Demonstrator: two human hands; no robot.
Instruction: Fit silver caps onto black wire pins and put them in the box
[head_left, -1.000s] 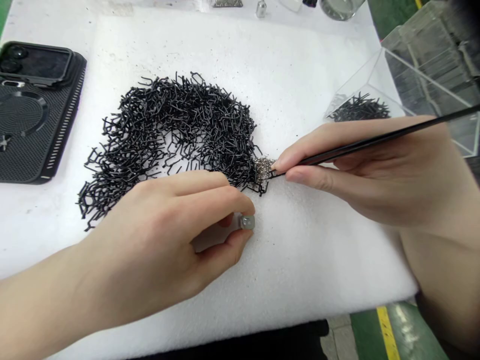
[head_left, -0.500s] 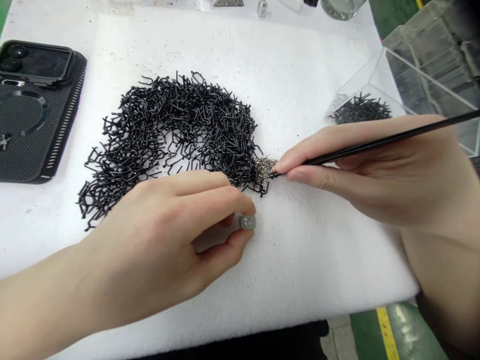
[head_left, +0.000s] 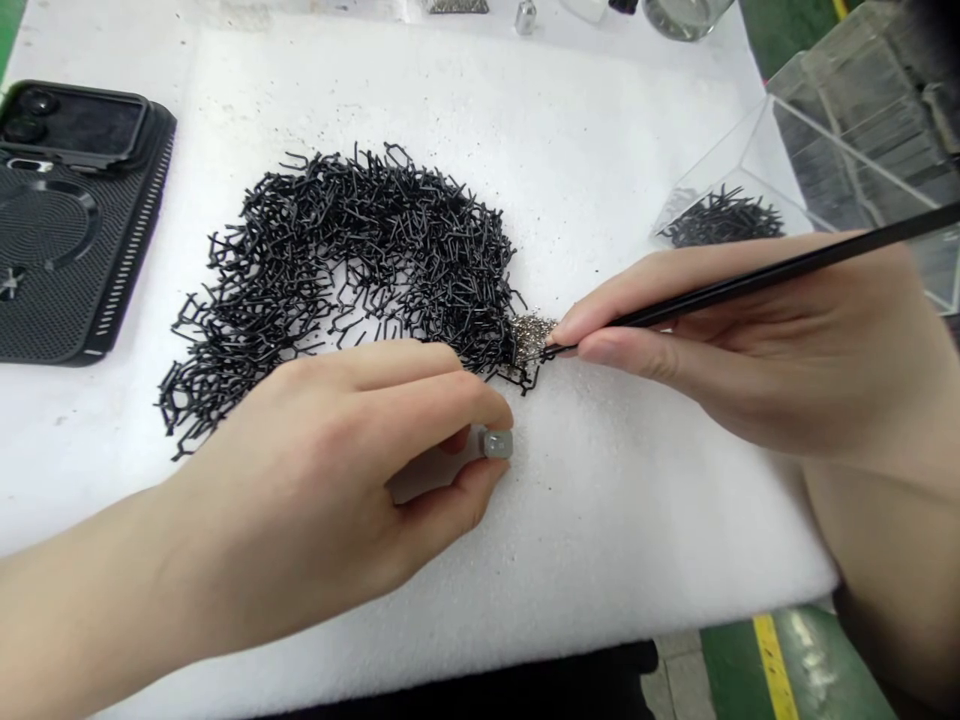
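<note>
I see my right hand (head_left: 757, 340) pinching a thin black tool (head_left: 757, 278), its tip at the small silvery pile (head_left: 531, 335) on the right edge of the heap of black clips (head_left: 352, 260). My left hand (head_left: 337, 470), just below that heap, has its fingers closed on a small grey piece (head_left: 496, 443), mostly hidden by my fingertips; what it is I cannot tell. The tool's far end runs out of view

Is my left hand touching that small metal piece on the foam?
Touching: the head view shows the left hand pinching the small metal piece between fingertip and thumb.
</note>
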